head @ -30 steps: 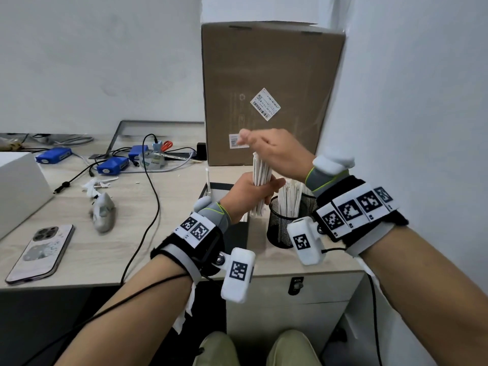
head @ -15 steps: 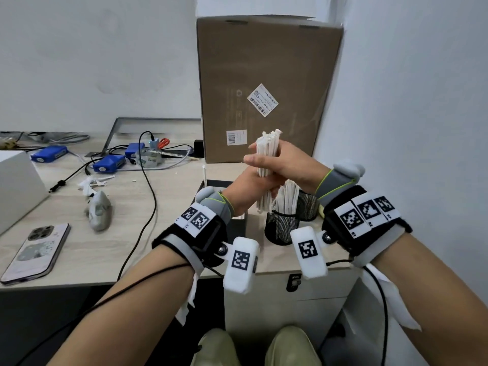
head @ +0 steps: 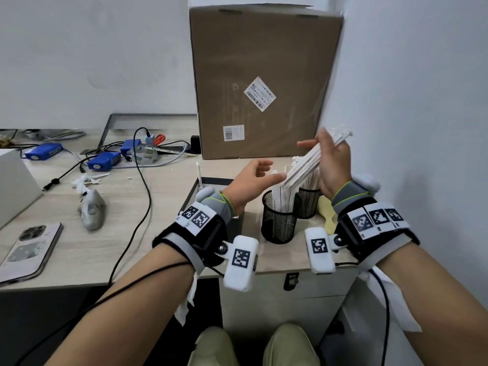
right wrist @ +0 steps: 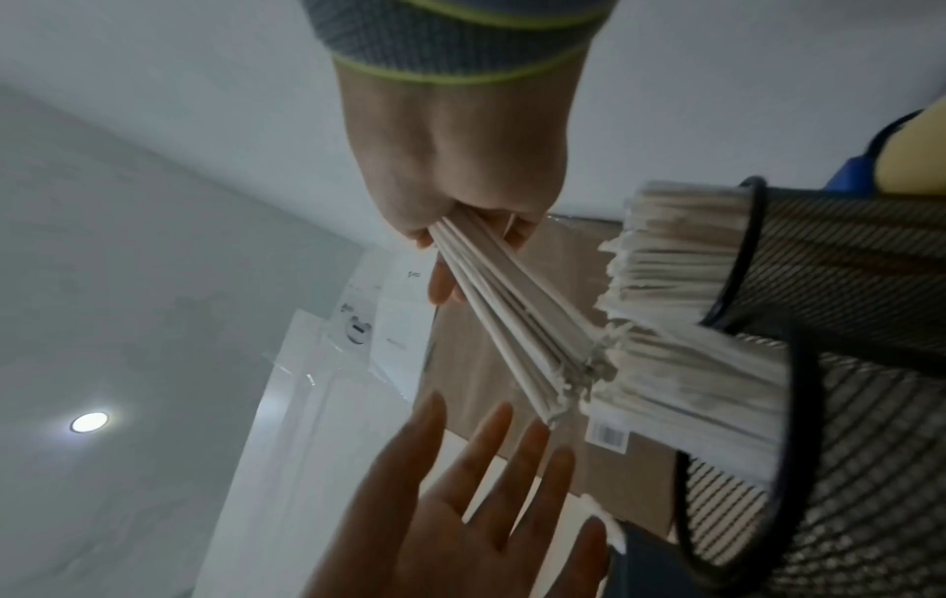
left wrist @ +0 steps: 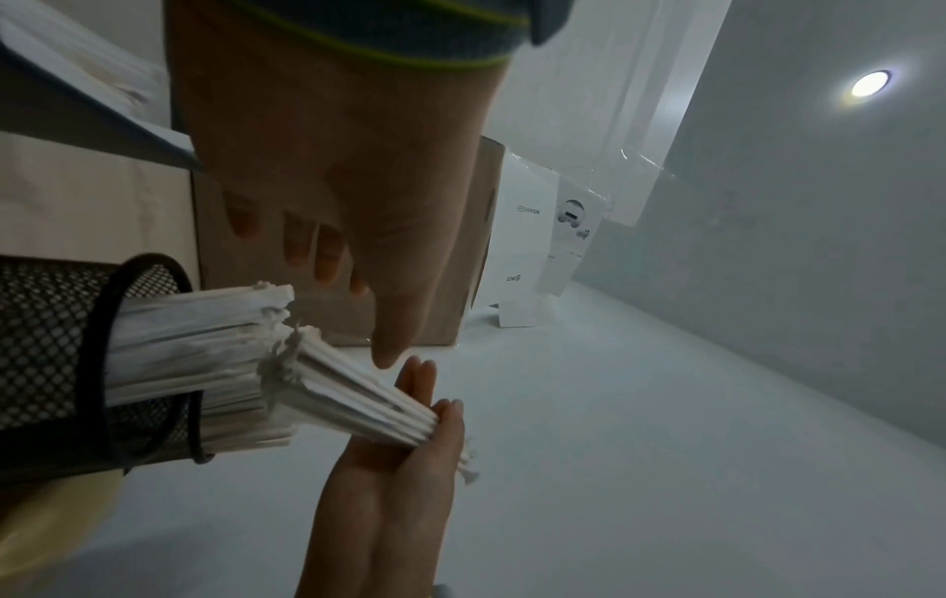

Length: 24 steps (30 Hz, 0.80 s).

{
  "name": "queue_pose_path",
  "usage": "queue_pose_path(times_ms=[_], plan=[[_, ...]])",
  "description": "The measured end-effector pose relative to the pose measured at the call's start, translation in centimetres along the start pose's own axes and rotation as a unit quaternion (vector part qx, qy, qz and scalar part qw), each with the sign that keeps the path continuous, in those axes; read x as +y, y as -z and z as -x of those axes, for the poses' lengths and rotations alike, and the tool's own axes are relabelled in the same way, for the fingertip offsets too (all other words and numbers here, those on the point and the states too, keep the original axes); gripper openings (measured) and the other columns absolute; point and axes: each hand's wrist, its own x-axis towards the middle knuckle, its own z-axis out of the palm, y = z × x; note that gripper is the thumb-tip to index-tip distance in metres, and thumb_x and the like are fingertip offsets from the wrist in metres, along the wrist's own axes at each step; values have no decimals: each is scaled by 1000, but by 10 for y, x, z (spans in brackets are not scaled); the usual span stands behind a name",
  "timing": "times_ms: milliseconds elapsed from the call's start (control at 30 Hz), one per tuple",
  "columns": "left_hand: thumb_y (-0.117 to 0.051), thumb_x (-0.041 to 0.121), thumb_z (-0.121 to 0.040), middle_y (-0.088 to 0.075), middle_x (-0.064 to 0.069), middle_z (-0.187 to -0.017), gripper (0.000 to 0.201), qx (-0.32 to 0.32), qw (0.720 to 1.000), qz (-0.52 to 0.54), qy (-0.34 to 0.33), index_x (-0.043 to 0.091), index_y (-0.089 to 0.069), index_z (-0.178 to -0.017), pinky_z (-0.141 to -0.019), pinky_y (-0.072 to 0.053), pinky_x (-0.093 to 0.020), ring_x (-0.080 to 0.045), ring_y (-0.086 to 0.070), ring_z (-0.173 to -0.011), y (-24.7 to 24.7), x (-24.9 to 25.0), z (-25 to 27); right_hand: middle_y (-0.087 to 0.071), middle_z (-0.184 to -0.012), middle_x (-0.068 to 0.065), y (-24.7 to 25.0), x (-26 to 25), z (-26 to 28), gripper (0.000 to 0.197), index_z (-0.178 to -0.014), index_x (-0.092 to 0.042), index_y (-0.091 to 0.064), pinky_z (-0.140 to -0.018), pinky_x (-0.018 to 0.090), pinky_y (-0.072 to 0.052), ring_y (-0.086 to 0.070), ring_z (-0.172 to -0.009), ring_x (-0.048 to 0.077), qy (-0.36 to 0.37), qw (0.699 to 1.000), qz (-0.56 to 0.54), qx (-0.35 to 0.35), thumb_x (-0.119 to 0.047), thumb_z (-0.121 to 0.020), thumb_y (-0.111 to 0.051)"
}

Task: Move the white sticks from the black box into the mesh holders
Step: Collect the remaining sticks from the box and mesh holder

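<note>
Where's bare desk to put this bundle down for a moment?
Bare wood lies between the phone and the black cable, in front of the grey lump. Crowded: both mesh holders by the right hand holding the white sticks, and the blue boxes.

Your left hand [head: 248, 182] hides most of the black box [head: 208, 180]; far mesh holder [head: 307, 203] half-hidden by sticks.

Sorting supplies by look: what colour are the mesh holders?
Black: the mesh holders are black wire mesh with a black rim, clearest in the head view.
</note>
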Motion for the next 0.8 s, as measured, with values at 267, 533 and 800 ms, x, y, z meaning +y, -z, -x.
queue_pose_path(times_ms=[267,533,800], plan=[[-76,7,-77,-46,0,-123,88,-64,990,-77,104,8,-21,-146,-89,-37,-22,-12,-44,-110,-22,-16,2,-74,-72,-2,5,46,17,35,-79,-10,-69,-68,26,-54,-64,-64,12,-46,994,92,-20,-31,-96,-47],[-78,7,-74,-53,-4,-121,82,-62,986,-99,122,6,-28,-139,-71,-44,-15,-14,-50,-107,-30,-22,-6,-47,-133,9,2,67,28,36,-114,-6,-62,-112,32,-34,-48,-123,22,-8,958,275,-74,-31,-88,-62],[-78,7,-73,-55,-5,-121,81,-45,989,-77,116,8,-29,-137,-68,-48,-15,-15,-56,-105,-32,-21,-12,-49,-131,11,2,68,31,58,-127,-7,-44,-108,38,-39,-49,-122,26,-29,958,271,-90,-32,-81,-69]])
